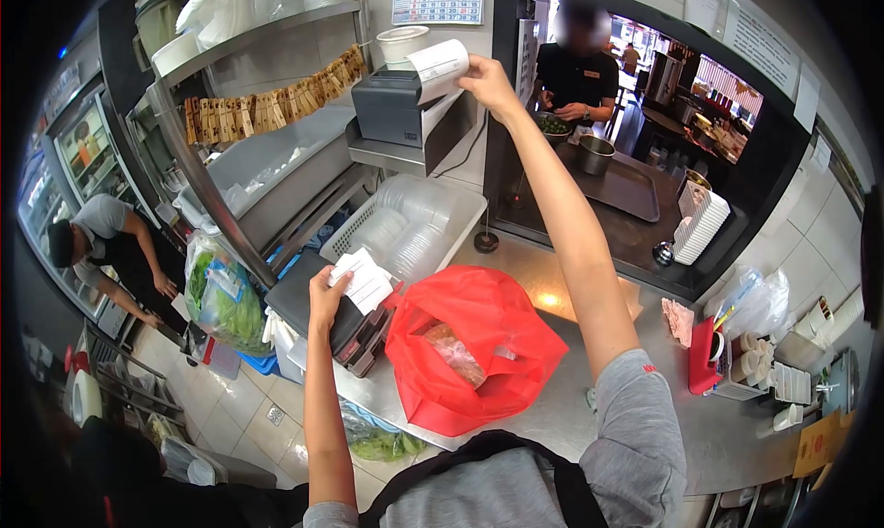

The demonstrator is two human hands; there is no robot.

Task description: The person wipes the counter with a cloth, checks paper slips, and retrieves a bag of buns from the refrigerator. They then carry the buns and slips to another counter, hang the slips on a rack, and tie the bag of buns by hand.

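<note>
My right hand (491, 86) reaches up and pinches the edge of a printed receipt (438, 66) that curls out of the black receipt printer (389, 109). Lower on the left, my left hand (328, 296) grips several white paper slips (366, 285) between thumb and fingers. Those slips are over a black device (318, 298) on the steel counter (635, 408). In front of me a red bag (474, 381) stands with its top open, and a clear-wrapped brown item (453, 355) shows inside it.
Clear plastic containers (419, 220) fill a white basket behind the bag. Wooden clips (276, 107) hang along the shelf. A tray (612, 189) lies in the pass window, with a person (580, 72) beyond. Another person (115, 243) bends at the left. A red holder (704, 355) stands right.
</note>
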